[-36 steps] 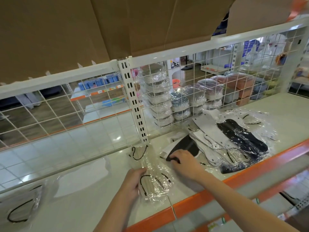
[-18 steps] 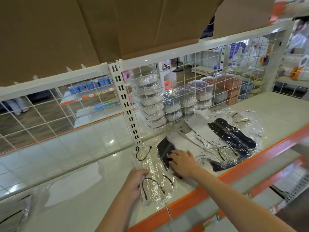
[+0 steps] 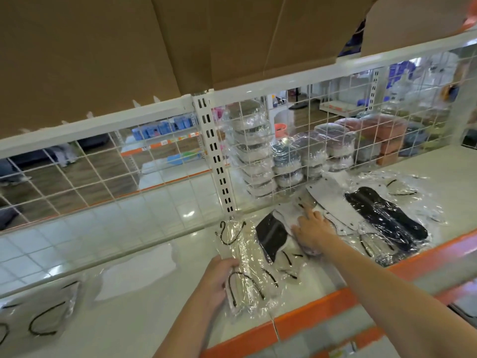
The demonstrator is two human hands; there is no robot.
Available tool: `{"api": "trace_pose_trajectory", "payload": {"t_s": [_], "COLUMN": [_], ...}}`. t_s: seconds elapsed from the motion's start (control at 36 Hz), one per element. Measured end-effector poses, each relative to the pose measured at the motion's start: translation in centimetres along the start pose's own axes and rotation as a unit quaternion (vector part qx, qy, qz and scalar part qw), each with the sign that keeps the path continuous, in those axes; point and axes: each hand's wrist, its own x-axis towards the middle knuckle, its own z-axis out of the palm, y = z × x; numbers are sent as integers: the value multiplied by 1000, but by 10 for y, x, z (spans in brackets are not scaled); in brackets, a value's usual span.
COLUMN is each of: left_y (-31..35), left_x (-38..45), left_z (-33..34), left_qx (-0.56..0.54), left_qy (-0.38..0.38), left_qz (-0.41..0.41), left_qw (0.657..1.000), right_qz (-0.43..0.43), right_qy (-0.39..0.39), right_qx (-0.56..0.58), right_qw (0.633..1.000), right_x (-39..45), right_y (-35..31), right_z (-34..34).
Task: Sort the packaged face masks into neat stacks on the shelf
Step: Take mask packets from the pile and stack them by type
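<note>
A small stack of clear-wrapped white masks with black ear loops lies near the front of the white shelf. My left hand grips the stack's left edge. A black mask in clear wrap lies on the stack's right side. My right hand rests flat, fingers spread, on packets just right of the black mask. Further right is a loose pile of white and black packaged masks. Another white packet lies at the far left.
A white wire grid with a slotted upright post backs the shelf. Stacked wrapped goods stand behind the grid. Cardboard hangs overhead. An orange rail edges the shelf front.
The black mask has moved left onto the stack by my left hand. My right hand has let it go and moved right onto the packets beside it, fingers spread.
</note>
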Motion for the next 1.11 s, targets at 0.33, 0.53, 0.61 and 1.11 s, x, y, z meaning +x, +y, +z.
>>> {"api": "trace_pose_trajectory", "payload": {"t_s": [0.33, 0.53, 0.61, 1.11], "left_y": [-5, -5, -5, -4], "left_x": [9, 12, 16, 19], "left_z": [-12, -15, -15, -21], "left_qx": [5, -6, -16, -6], "left_qy": [16, 19, 28, 59], "left_qz": [5, -4, -8, -11], "left_qw": [1000, 1000, 999, 998], "right_qz": [-2, -111, -139, 3], "right_qy": [7, 25, 36, 34], "right_qx": [-58, -67, -62, -73], "right_qw": [998, 991, 988, 997], "right_x": [6, 0, -1, 25], "right_y": [-4, -23, -24, 0], "right_z": [-3, -5, -1, 1]}}
